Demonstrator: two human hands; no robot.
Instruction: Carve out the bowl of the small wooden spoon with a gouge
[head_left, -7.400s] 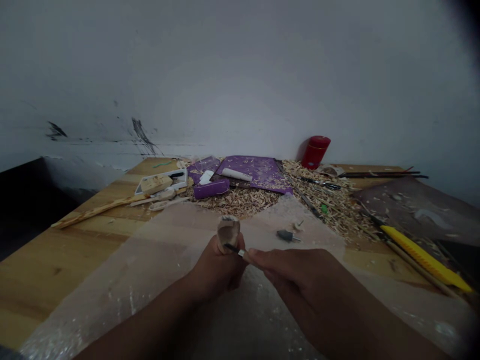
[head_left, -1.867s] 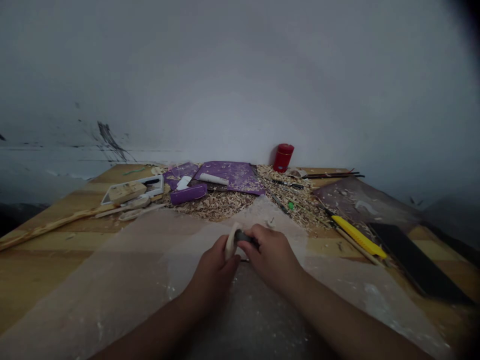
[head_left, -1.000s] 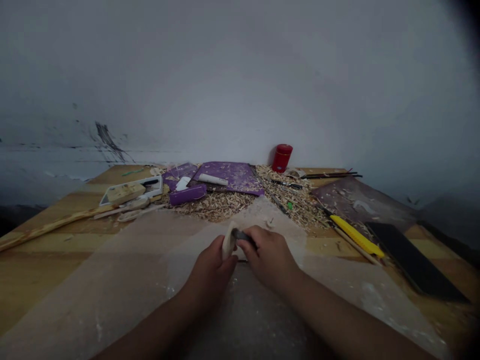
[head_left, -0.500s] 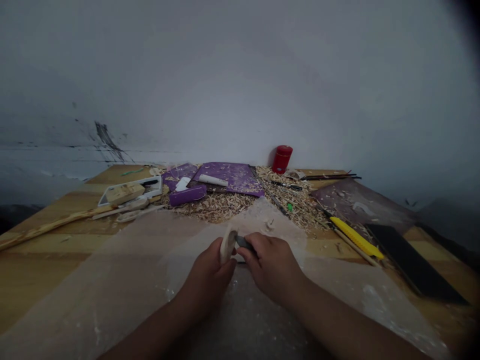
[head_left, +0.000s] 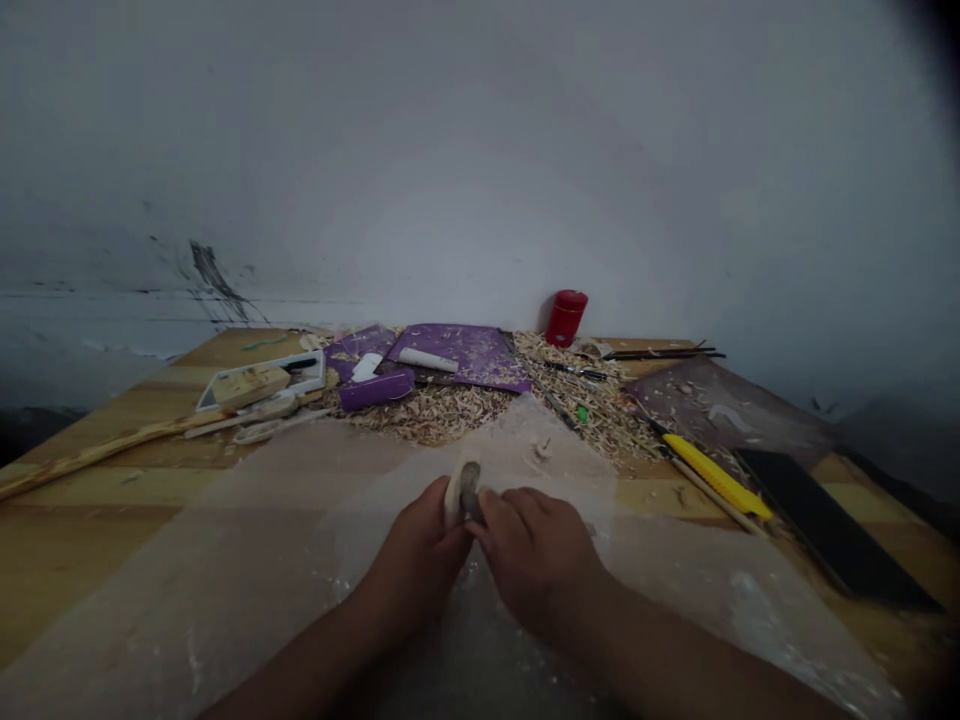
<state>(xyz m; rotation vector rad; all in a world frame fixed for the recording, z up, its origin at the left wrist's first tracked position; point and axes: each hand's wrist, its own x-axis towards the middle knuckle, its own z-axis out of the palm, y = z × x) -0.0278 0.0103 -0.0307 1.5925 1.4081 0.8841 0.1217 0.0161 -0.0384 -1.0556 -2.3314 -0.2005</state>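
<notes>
My left hand [head_left: 420,545] is closed around a small pale piece of carved wood [head_left: 454,488], held upright over a translucent plastic sheet [head_left: 285,540] on the wooden table. My right hand [head_left: 536,550] is closed on a small dark tool [head_left: 470,493] whose tip presses against the right side of the wood piece. The two hands touch each other at the thumbs. Most of the tool is hidden inside my right fist.
A heap of wood shavings [head_left: 450,405] lies behind the sheet, with a purple mat [head_left: 472,350], a red can [head_left: 566,317], a white tray [head_left: 259,380], a long stick [head_left: 97,455], a yellow knife [head_left: 716,475] and a dark slab [head_left: 825,525].
My right hand has drawn in toward me and to the left, so the tool now sits tight against the wood piece. The wood has turned slightly in my left hand.
</notes>
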